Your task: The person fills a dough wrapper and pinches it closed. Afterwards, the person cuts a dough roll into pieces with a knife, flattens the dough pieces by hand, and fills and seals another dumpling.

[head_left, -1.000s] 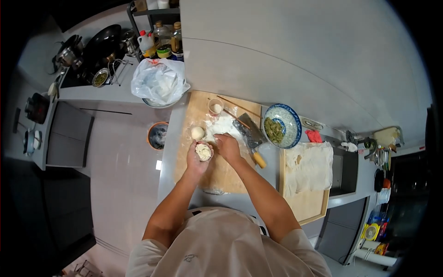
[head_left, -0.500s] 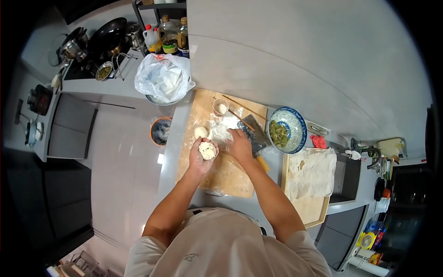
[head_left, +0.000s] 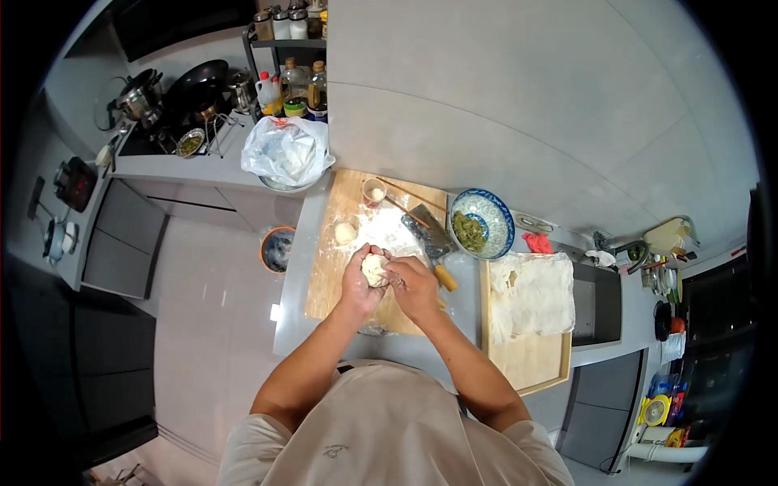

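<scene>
A pale, pleated dough ball (head_left: 375, 270) rests in my left hand (head_left: 357, 285), whose fingers curl around it. My right hand (head_left: 413, 285) presses its fingertips against the dough's right side. Both hands are over a floured wooden board (head_left: 322, 283). Another round dough piece (head_left: 346, 234) lies on the board just beyond my left hand. White flour (head_left: 391, 232) is spread past my fingers. Right of it lies a cleaver with a dark blade (head_left: 431, 233) and a yellowish wooden handle (head_left: 446, 278).
A small cup (head_left: 374, 193) and chopsticks (head_left: 415, 194) are at the board's far end. A blue-white bowl (head_left: 508, 217) holds green filling (head_left: 468, 233). Rightward lies a wooden tray (head_left: 527, 374) under a white cloth (head_left: 535, 296). A plastic bag (head_left: 285, 150) covers a bowl at left.
My right hand has come from the flour to the dough in my left hand, and its fingers now touch it. The view has shifted slightly.
</scene>
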A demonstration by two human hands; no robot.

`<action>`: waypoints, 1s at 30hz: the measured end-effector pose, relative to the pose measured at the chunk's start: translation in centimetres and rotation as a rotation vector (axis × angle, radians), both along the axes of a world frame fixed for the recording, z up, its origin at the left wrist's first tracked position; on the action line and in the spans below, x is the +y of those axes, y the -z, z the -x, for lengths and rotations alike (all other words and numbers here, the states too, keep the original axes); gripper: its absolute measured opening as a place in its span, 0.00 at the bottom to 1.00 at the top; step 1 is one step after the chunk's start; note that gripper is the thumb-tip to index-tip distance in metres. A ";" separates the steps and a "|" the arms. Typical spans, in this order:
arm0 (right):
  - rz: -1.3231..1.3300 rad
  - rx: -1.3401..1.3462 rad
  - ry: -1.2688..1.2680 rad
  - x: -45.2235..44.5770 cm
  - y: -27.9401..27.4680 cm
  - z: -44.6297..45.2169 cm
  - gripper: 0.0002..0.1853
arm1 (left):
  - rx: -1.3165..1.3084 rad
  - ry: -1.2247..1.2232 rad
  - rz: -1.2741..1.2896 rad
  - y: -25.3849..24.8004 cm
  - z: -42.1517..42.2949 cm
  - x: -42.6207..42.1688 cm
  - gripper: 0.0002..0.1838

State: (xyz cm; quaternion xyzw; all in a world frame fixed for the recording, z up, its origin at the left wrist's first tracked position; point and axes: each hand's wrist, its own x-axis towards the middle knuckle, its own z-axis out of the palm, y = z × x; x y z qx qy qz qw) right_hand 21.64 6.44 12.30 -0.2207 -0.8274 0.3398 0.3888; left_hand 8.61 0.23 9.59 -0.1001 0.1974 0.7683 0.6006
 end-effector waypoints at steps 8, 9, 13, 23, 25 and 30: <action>-0.032 -0.003 -0.054 -2.6 -4.0 -1.6 0.16 | 0.210 0.068 -0.043 -2.8 -0.3 -2.3 0.09; -0.036 -0.002 -0.050 -2.6 -4.1 -1.8 0.16 | 0.261 0.069 -0.054 -3.1 -0.3 -2.5 0.08; -0.241 -0.023 -0.108 -1.9 -4.5 -2.8 0.17 | 0.291 0.112 -0.034 -4.4 -0.6 -2.9 0.06; -0.280 0.024 -0.046 -2.4 -6.3 -3.1 0.17 | 0.484 0.162 -0.090 -6.3 -1.0 -3.6 0.16; -0.267 0.014 -0.038 -2.7 -6.4 -3.2 0.17 | 0.490 0.188 -0.112 -6.0 -1.1 -3.5 0.19; -0.221 0.018 -0.061 -3.0 -7.0 -3.5 0.19 | 0.489 0.179 -0.028 -5.8 -1.1 -3.5 0.25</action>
